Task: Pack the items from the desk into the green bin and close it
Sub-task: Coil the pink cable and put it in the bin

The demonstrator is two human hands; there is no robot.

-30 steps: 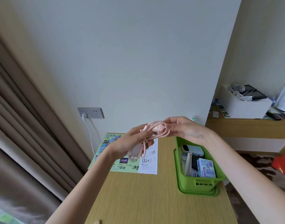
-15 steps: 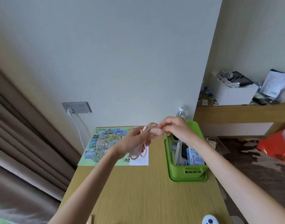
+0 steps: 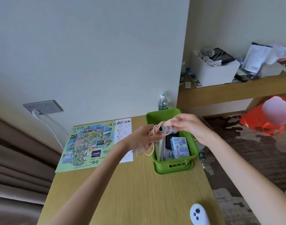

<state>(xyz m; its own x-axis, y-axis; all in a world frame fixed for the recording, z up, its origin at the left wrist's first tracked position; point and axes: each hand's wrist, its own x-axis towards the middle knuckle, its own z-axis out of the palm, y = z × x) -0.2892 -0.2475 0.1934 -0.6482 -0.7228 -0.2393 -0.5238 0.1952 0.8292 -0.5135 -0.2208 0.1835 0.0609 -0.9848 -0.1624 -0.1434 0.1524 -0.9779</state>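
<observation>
At the near edge of the counter (image 3: 131,192) lies a small white remote (image 3: 198,214), untouched and not yet packed. Farther in, both hands are raised over the counter with a pink cable (image 3: 155,128) between them. The left hand (image 3: 139,138) has its fingers curled round the gathered loops. The right hand (image 3: 187,125) pinches the top end between thumb and fingertips. The cable hangs at the left rim of the green bin (image 3: 173,165), and its lowest loop dangles outside the wall.

The cable looks light and limp, so it should sag and spring apart wherever it is not held. The safest hold is probably round the whole bundle, not on a single strand, with the loose loop lifted clear of the rim before lowering.

The bin already holds a blue box (image 3: 179,147) and other upright items, so space is tight. Left of the bin lies a map (image 3: 88,143), and behind the bin stands a water bottle (image 3: 163,102).
</observation>
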